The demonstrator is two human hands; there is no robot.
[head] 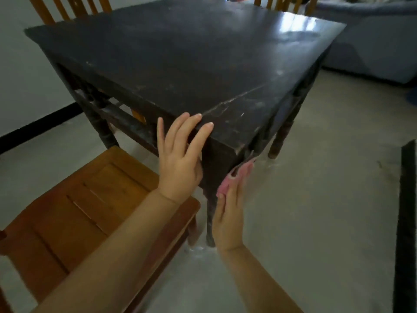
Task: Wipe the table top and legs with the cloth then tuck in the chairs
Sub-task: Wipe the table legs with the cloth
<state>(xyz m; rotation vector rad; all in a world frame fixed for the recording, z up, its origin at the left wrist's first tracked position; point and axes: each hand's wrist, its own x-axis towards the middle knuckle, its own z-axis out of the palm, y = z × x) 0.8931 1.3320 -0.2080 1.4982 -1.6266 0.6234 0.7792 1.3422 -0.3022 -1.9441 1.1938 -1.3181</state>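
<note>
Head view: left hand (180,163) rested straight fingers (204,134) on the dark surface (191,64) corner; right hand (228,213) pressed pink cloth (225,186) flat-fingered against the leg (211,213); wooden chair (74,199) left of both.

Most of the pink cloth (234,179) is hidden between the right hand (229,219) and the dark table's (191,64) near corner leg, so only a blurred strip shows. The chairs at the upper left (67,9) and upper right (284,2) are cut off by the top edge, showing only back slats. The near chair (74,206) runs off the lower left, and the table's far legs are largely hidden under the top.
</note>
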